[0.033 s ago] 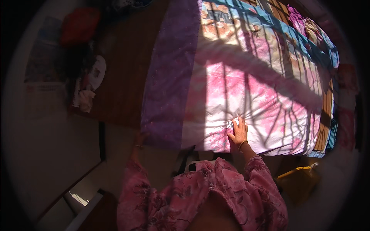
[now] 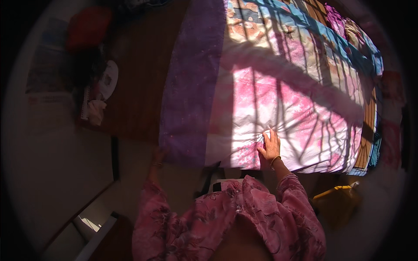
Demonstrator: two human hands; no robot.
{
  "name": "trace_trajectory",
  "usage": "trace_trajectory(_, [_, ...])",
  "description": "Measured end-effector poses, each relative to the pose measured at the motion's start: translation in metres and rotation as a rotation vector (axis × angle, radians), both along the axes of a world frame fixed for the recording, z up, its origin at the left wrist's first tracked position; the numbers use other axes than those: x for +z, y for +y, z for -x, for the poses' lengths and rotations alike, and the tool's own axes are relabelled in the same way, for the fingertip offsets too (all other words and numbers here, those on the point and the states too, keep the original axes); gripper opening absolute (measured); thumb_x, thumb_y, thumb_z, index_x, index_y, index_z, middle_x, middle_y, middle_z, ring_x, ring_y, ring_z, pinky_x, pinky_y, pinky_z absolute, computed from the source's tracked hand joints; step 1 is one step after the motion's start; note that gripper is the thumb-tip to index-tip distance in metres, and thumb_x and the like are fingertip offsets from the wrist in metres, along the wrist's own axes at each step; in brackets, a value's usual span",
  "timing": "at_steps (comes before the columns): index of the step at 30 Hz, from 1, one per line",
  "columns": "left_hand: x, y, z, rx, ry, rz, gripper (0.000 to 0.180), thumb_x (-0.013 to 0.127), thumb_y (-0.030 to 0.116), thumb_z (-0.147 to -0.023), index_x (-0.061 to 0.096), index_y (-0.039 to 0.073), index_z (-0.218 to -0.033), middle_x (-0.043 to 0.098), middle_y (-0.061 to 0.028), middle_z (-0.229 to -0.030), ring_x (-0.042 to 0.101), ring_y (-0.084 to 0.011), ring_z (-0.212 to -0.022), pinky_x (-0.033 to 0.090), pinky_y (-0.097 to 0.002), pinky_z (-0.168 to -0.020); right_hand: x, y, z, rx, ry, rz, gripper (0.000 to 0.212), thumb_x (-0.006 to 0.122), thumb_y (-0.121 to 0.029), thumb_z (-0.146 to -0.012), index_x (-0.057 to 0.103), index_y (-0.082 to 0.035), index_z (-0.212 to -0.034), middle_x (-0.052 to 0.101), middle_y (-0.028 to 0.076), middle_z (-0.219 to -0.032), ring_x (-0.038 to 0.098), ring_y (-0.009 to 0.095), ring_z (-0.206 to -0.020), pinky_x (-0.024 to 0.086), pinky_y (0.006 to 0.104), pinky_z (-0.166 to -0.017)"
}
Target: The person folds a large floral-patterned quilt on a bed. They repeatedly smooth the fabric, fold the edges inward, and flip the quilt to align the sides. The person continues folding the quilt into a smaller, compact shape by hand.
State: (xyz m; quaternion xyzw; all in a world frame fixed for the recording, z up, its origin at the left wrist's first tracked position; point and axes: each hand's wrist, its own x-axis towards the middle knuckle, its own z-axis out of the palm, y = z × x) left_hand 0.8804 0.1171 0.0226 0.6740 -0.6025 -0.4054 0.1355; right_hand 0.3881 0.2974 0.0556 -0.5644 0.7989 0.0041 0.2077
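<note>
A quilted cloth (image 2: 257, 100) lies spread over a wooden surface, white and pink with a purple band (image 2: 187, 91) along its left side. My right hand (image 2: 271, 145) rests on it near the front edge, thumb and fingers apart and pressed to the fabric. Creases fan out from those fingertips. In deep shadow, my left hand (image 2: 158, 155) is at the front left corner of the purple band. Its fingers are too dark to make out, so whether it grips the edge is unclear.
Dark brown wood (image 2: 135, 82) shows left of the cloth, with a white oval object (image 2: 109, 80) and a pale crumpled cloth (image 2: 96, 111) at its side. Blue patterned fabric (image 2: 313, 26) lies across the far side. A yellow item (image 2: 335, 200) sits low at the right.
</note>
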Motion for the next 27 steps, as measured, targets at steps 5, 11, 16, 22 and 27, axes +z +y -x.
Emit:
trace_trajectory(5, [-0.032,-0.008,-0.093,0.082,0.041,-0.042,0.035,0.063,0.029,-0.083,0.06,-0.001,-0.101,0.062,-0.0107,-0.086,0.056,-0.0188,-0.08,0.046,-0.0345,-0.072,0.007,-0.016,-0.029,-0.035,-0.11,0.168,0.076,0.072,-0.033,-0.07,0.039,-0.01,-0.134,0.029,0.024,-0.141,0.027,0.039,-0.131,0.024,0.0468,-0.106])
trace_trajectory(11, [-0.08,-0.016,-0.106,0.173,-0.148,-0.012,0.033,0.062,0.031,-0.084,0.061,0.001,-0.097,0.06,-0.0065,-0.084,0.053,-0.0188,-0.075,0.045,-0.0346,-0.067,0.0,-0.025,-0.045,-0.002,-0.058,0.101,0.079,0.073,-0.039,-0.069,0.037,-0.01,-0.132,0.023,0.025,-0.143,0.021,0.042,-0.132,0.021,0.0512,-0.106])
trace_trajectory(16, [-0.051,-0.003,-0.078,0.638,0.311,-0.295,0.05,0.068,0.039,-0.077,0.057,0.006,-0.113,0.056,-0.0053,-0.102,0.054,-0.0191,-0.083,0.046,-0.0358,-0.065,0.0,-0.015,-0.046,-0.103,-0.078,0.142,0.08,0.074,-0.038,-0.068,0.037,-0.01,-0.133,0.022,0.024,-0.143,0.019,0.042,-0.133,0.019,0.0512,-0.107])
trace_trajectory(22, [-0.006,0.006,-0.029,0.143,-0.342,0.072,0.038,0.059,0.028,-0.086,0.063,-0.005,-0.106,0.066,-0.0137,-0.097,0.062,-0.0227,-0.085,0.05,-0.0376,-0.075,0.01,-0.004,-0.019,-0.102,-0.295,0.091,0.066,0.065,-0.033,-0.074,0.04,-0.009,-0.13,0.03,0.021,-0.139,0.022,0.037,-0.133,0.019,0.049,-0.108])
trace_trajectory(27, [-0.027,-0.063,-0.036,-0.113,-0.522,0.141,0.056,0.053,0.044,-0.086,0.062,-0.009,-0.103,0.063,-0.0273,-0.098,0.06,-0.0418,-0.093,0.044,-0.0445,-0.083,0.017,0.006,-0.002,0.02,-0.214,0.295,0.055,0.059,-0.025,-0.079,0.044,-0.002,-0.126,0.034,0.022,-0.137,0.029,0.037,-0.129,0.023,0.0475,-0.108])
